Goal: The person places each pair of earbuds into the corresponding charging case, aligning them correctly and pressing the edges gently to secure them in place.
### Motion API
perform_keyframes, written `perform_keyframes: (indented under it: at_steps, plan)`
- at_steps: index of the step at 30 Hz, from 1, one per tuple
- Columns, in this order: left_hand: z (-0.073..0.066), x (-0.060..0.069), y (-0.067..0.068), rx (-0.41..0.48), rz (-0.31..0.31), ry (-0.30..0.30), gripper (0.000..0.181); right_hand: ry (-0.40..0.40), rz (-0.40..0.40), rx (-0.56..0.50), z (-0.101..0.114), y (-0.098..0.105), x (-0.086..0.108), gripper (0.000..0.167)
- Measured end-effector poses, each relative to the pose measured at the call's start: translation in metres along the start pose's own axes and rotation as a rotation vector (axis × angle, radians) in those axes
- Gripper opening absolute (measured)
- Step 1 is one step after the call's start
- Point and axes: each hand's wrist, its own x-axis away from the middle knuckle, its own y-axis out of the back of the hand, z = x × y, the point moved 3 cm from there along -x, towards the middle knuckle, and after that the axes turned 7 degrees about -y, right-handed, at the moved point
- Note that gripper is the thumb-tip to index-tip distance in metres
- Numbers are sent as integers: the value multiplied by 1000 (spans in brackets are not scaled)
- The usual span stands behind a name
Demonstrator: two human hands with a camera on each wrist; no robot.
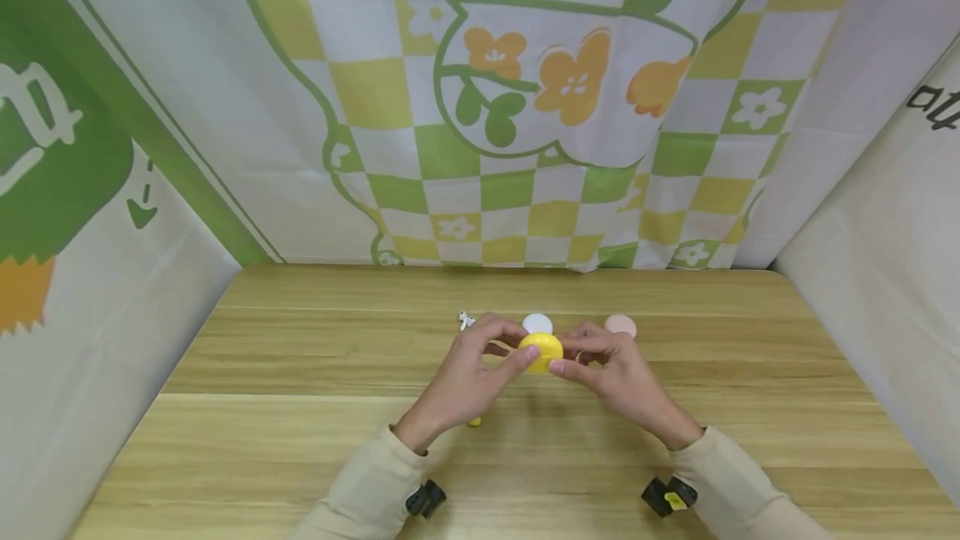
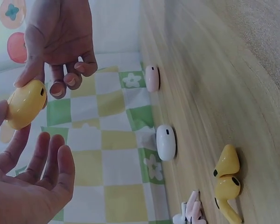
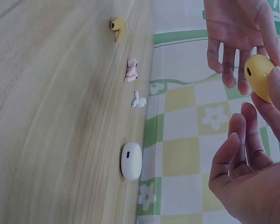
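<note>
I see left hand [image 1: 467,377] and right hand [image 1: 628,373] both pinching yellow case [image 1: 543,348] above table [image 1: 300,440], its left and right edges well apart; white case [image 1: 537,323] just beyond, pink case [image 1: 621,325] farther right.

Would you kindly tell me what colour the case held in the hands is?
The case is glossy yellow; it shows best in the left wrist view.
</note>
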Motion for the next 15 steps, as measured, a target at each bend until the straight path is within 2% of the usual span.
perform_keyframes:
  at_steps: [7,15]
  plan:
    - [-4,-2,-1,-5,-11,-15,18,43,6,-10,0,0,2,19]
    - [-5,-4,0,-38,4,-2,23,61,15,14,0,1,2,16]
